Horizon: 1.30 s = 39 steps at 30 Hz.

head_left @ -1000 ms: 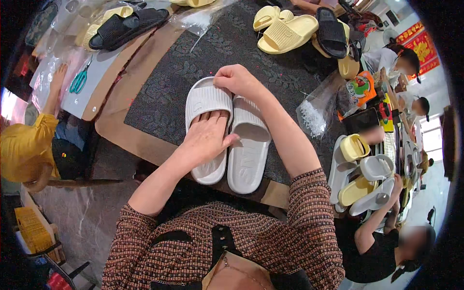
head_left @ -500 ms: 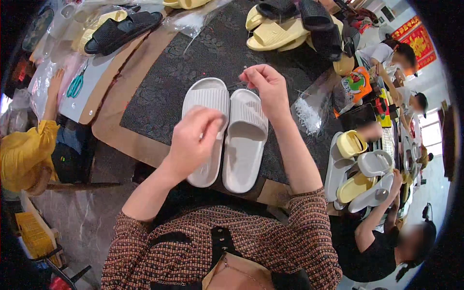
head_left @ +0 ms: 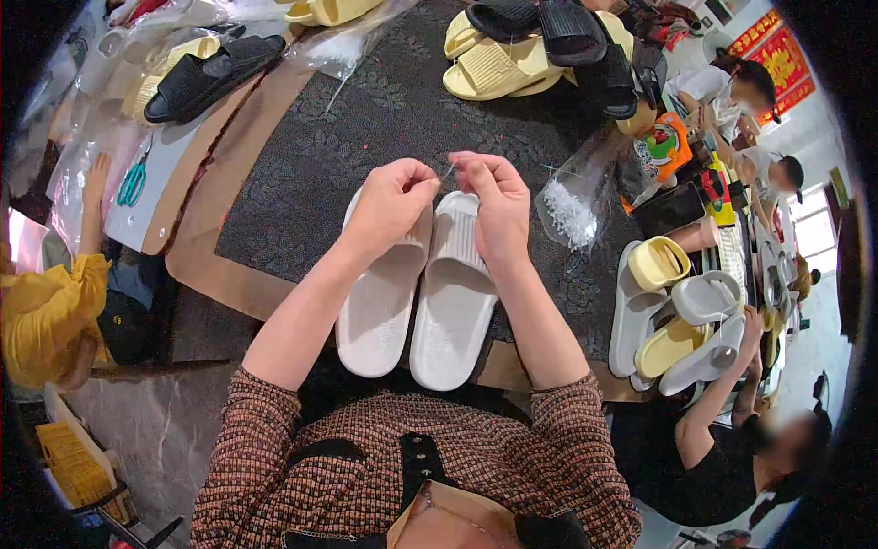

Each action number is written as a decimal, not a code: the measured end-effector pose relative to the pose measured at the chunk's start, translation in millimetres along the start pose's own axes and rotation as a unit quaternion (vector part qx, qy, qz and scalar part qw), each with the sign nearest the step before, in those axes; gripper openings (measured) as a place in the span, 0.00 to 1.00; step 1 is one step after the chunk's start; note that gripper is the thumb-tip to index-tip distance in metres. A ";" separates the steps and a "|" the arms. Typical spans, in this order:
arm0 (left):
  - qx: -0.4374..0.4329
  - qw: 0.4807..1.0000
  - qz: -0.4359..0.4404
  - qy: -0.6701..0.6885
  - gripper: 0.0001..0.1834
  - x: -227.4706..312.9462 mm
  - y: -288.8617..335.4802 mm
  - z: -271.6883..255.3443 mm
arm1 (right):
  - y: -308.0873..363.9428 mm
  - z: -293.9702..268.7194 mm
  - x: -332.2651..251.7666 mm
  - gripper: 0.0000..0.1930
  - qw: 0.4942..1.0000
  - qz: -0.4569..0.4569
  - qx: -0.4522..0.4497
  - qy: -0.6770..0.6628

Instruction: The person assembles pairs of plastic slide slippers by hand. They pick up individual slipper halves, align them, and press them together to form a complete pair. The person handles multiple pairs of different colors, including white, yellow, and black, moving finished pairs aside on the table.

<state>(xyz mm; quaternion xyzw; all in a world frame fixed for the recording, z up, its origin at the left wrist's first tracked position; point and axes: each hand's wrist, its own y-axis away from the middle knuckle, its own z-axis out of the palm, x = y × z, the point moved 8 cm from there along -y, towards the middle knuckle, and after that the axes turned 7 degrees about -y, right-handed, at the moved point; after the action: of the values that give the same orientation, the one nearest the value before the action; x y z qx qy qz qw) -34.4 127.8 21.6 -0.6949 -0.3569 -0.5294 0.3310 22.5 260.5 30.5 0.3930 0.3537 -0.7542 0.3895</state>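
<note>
Both hands meet just above the strap end of the white slippers (head_left: 416, 293), which lie side by side on the dark surface (head_left: 302, 174), long axes running from the person's body away toward the far edge. The left hand (head_left: 389, 210) and right hand (head_left: 494, 206) are each pressed into a pinch, holding between them a thin thread-like fastener (head_left: 448, 174), too fine to tell more. The slippers lie directly below and toward the body from the hands, neither hand touching them clearly; both are equally near. A clear bag (head_left: 572, 197) lies right of the slippers.
</note>
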 end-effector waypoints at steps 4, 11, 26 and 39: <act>-0.003 0.996 -0.028 0.088 0.07 1.7 3.5 -1.9 | 3.5 0.0 3.9 0.09 1.000 0.011 0.005 0.023; 0.018 0.992 0.034 0.122 0.04 20.6 11.3 2.5 | 13.6 6.8 5.0 0.07 0.996 0.000 -0.008 0.084; 0.052 0.988 0.035 0.142 0.05 11.4 8.4 -0.9 | 17.2 8.5 7.5 0.06 0.993 -0.035 -0.031 0.106; 0.065 0.987 0.045 0.140 0.03 11.9 11.6 -1.9 | 21.6 13.7 1.9 0.05 0.981 -0.055 -0.041 0.182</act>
<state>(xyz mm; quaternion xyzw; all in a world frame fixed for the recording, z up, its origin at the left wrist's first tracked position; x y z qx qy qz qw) -23.3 121.9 32.5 -0.6060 -0.3090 -0.5819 0.4457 36.1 238.8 30.0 0.4873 0.4707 -0.6751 0.2920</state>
